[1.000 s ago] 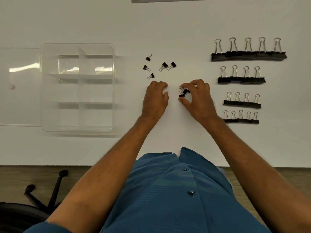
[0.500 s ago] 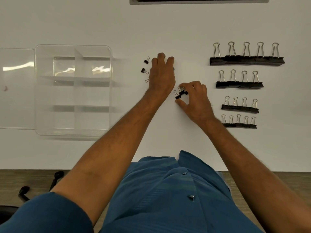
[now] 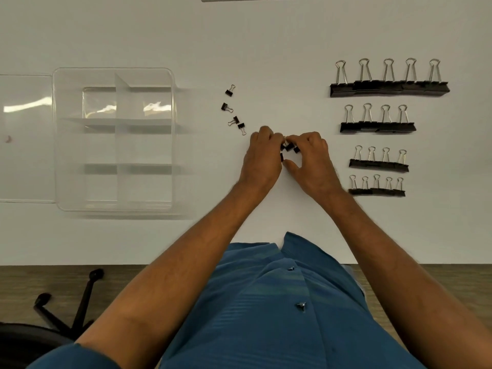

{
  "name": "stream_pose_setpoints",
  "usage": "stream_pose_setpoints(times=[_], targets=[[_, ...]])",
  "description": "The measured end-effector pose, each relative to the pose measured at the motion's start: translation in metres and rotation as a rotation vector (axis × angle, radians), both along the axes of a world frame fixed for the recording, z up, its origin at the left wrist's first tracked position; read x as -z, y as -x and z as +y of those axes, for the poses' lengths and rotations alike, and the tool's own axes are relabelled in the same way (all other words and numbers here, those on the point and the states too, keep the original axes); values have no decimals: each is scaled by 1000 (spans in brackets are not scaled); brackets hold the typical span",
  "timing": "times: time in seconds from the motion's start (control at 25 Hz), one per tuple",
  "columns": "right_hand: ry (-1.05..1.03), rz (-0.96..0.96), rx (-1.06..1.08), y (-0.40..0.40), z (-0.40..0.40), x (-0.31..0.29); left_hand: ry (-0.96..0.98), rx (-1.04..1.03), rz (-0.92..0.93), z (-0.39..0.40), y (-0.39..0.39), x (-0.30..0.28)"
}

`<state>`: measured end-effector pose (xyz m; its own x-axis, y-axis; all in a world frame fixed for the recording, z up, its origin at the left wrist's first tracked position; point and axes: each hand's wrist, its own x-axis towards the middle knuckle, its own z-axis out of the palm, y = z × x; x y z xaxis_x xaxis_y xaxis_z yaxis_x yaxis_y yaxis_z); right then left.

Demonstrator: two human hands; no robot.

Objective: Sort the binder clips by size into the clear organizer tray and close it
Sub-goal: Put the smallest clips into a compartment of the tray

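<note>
My left hand [image 3: 262, 158] and right hand [image 3: 310, 158] meet fingertip to fingertip on the white table [image 3: 266, 49], both pinching a cluster of tiny black binder clips [image 3: 288, 148].

I see bare tabletop [image 3: 202, 169] between my hands and the open tray [image 3: 114, 73], an unblocked lane leftward. Four loose small clips [image 3: 234, 113] lie just up-left of my left hand [image 3: 262, 158], and four rows of clips [image 3: 378, 129] wall off the right side.
</note>
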<state>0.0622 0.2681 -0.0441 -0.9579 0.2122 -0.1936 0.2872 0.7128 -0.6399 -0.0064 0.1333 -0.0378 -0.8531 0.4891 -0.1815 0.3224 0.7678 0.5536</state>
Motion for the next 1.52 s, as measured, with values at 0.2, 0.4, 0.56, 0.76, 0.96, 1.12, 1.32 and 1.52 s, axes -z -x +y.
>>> stream_pose_setpoints(times=[0.2,0.4,0.56,0.76,0.96,1.12,1.32,1.52], targets=[[67,-34,-75,-15,-9,3,-72,-33,-73,-24,-30,3],[82,-70,-159,-16,-13,-4,-180,-109,-170,-42,-26,-6],[55,-3,-26,0,-16,-18,-267,-275,-56,-63,9,-14],[66,69,-123,53,-37,-19,-160,-316,-1,-70,82,-10],[-2,-51,-343,89,-50,-10,-34,-121,-85,-63,117,-1],[44,-11,-353,98,-40,-6,-51,-127,10,-62,118,5],[77,-37,-228,97,-25,-8,-35,-128,20,-59,111,6],[47,-19,-139,86,-25,-5,-6,-150,14,-55,96,-1]])
